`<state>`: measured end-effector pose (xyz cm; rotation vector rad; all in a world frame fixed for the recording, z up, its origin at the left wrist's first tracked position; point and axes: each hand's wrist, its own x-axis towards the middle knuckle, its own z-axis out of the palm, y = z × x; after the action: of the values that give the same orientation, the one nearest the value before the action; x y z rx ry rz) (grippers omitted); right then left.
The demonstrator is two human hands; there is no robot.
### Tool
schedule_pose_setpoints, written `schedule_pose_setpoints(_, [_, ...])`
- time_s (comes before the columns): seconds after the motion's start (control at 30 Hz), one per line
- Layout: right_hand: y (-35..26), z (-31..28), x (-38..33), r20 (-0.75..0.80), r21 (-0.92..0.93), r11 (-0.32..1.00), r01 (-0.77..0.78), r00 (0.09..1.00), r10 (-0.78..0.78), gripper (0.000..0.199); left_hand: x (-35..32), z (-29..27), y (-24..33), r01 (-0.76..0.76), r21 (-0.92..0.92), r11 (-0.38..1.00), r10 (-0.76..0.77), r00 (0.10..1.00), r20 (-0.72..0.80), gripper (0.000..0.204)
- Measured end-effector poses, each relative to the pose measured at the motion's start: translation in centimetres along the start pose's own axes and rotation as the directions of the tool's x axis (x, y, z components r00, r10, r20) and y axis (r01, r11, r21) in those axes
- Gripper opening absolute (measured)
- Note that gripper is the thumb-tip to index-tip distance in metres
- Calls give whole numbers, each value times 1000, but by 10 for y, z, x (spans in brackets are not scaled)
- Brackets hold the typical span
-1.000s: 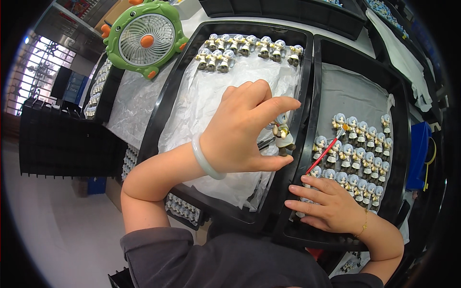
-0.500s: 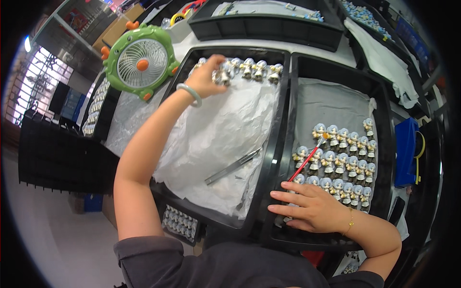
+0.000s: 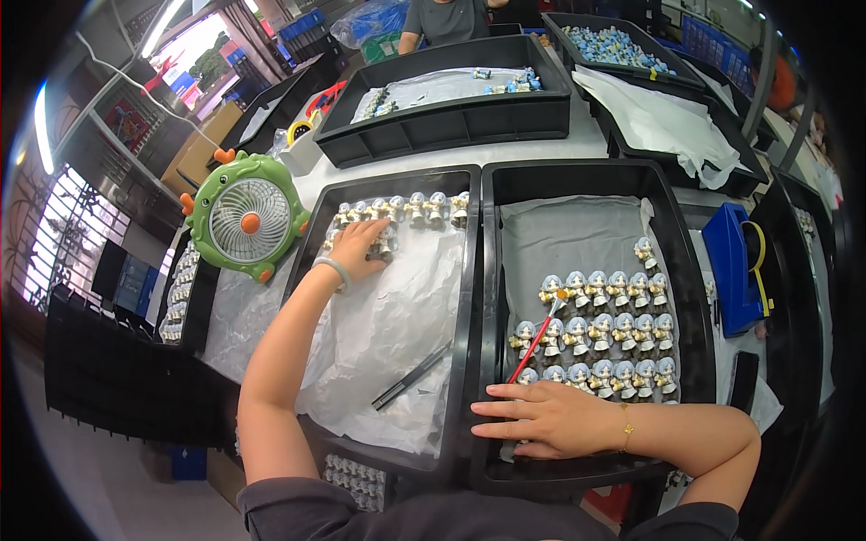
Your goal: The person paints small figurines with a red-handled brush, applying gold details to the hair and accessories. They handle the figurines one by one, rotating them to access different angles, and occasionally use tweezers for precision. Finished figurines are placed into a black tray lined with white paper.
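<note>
My left hand point(image 3: 359, 255) reaches into the left black tray point(image 3: 473, 270), near the far row of figurines point(image 3: 437, 207). Its thumb and fingers close around one small pale-haired figurine point(image 3: 388, 242), partly hidden by them. My right hand point(image 3: 564, 422) lies palm down over the near left part of the right tray point(image 3: 690, 298), its fingers stretched out and apart. A red-handled brush point(image 3: 534, 350) slants over the rows of figurines point(image 3: 622, 332) there. Its bristles rest at one figurine's side, and its handle end disappears by my right fingers.
Black tweezers point(image 3: 410, 379) lie on the left tray's white lining sheet. A green fan point(image 3: 250, 221) stands at the left. Beyond are a large black tray point(image 3: 451, 126) with small parts and a person point(image 3: 446, 22). A blue holder point(image 3: 732, 270) stands right.
The view has tilted upward, bringing a person at the far side into sight. My left hand has drawn slightly nearer from the far row with the figurine. My right hand and the brush keep their place.
</note>
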<state>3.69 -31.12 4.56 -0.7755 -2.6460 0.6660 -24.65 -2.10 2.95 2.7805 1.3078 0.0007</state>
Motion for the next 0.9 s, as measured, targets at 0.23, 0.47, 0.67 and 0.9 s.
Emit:
schedule_pose_setpoints(0.23, [0, 2, -1, -52, -11, 1000, 19, 998, -19, 58, -1, -13, 6, 41, 25, 999, -42, 996, 75, 80])
schedule_pose_setpoints(0.47, [2, 6, -3, -92, 3, 999, 34, 995, -34, 59, 39, -47, 76, -308, -194, 932, 233, 914, -332, 60])
schedule_pose_setpoints(0.67, [1, 8, -4, -112, -51, 998, 46, 992, -51, 59, 93, -38, 235, -545, -291, 786, 493, 837, -237, 39])
schedule_pose_setpoints(0.9, [1, 7, -7, -124, -73, 997, 28, 992, -37, 58, 173, 42, 358, -341, -310, 887, 369, 929, 35, 41])
